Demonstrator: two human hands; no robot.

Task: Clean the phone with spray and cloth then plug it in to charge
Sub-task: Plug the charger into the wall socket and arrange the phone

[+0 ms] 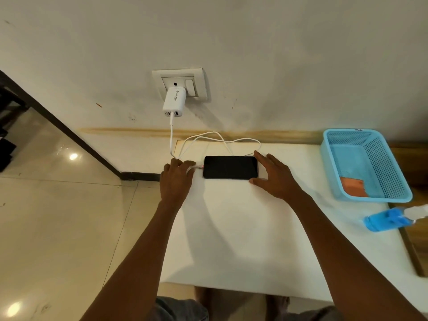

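**Phone lies on the counter with the cable at its left end**

The phone [230, 167] lies flat, screen up and dark, near the far edge of the white counter [231, 228], closer to the far left corner than to the right side. Its long side runs along that far edge.

The left hand [176, 179] rests at the counter's left edge, just beside the phone's left end. Its fingers curl around the plug end of the white charging cable [222, 139], which meets the phone's left short edge; whether the plug is fully seated cannot be told. The right hand [275, 176] is released, fingers straight and spread, with the thumb at the phone's near right corner and the fingertips at its far right corner, bracing the right end without curling round it.

The cable loops loosely over the far edge of the counter behind the phone, then climbs the wall to a white charger [173, 101] plugged into a wall socket [183, 83] above the far left corner.

At the far right corner sits a blue basket [342, 193] of perforated plastic, with an orange cloth [353, 186] lying in its near end. Just nearer along the right edge, a blue spray bottle [389, 220] lies on its side, its pale part pointing off past the right edge.
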